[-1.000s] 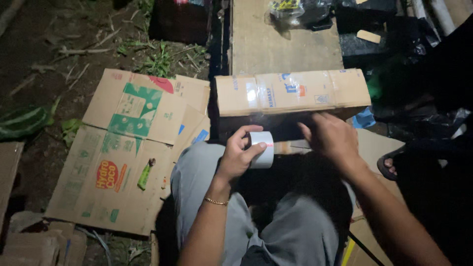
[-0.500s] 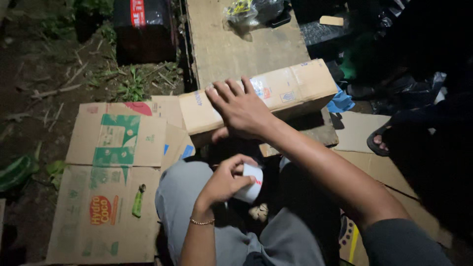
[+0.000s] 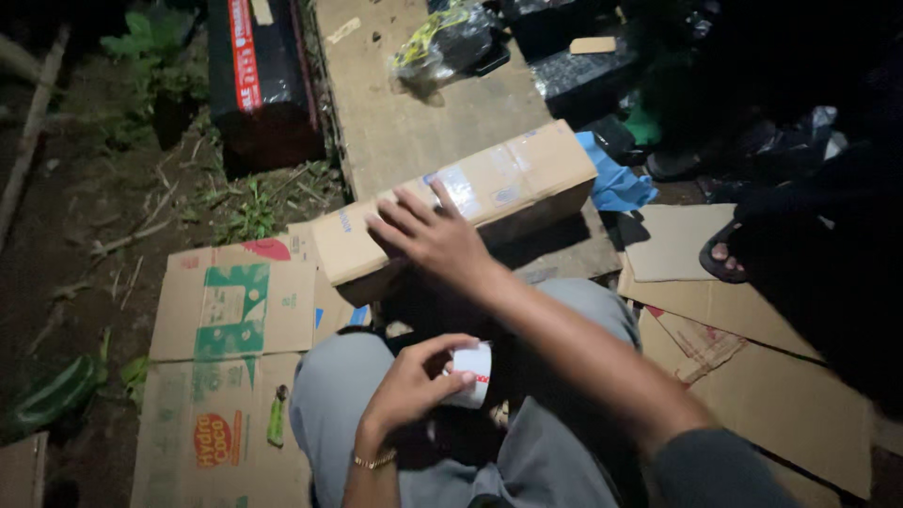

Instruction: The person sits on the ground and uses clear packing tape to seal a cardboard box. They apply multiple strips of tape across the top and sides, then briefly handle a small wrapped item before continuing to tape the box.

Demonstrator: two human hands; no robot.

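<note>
- Down over the lap: roll of tape (image 3: 472, 374), white, pinched in the left hand (image 3: 411, 388), fingers curled around its rim, thumb on the near side; held just above the grey trouser knees.
- Beyond the knees: long cardboard box (image 3: 461, 199), taped shut with clear tape along the top, lying tilted across the edge of a wooden board (image 3: 395, 122); right hand (image 3: 428, 235) flat on its near end, fingers spread wide, gripping nothing.
- To the left: flattened cartons (image 3: 230, 329) with green and orange print, spread on the dirt; small green object (image 3: 277, 416) lying on them, too small to tell what.
- Farther out: black case (image 3: 259, 80) by the weeds, crumpled plastic bag (image 3: 442, 42) on the board, blue cloth (image 3: 611, 183) touching the box's far end, someone's sandalled foot (image 3: 724, 259) on more cardboard at the right.
- Likely trouble: box rocking or sliding off the board edge, only one end pressed down and the rest overhanging.
- Also likely: loose tape end sticking back on the roll or to the fingers, one hand alone holding it.
- Poor light: seam hard to follow, tape apt to land crooked.
</note>
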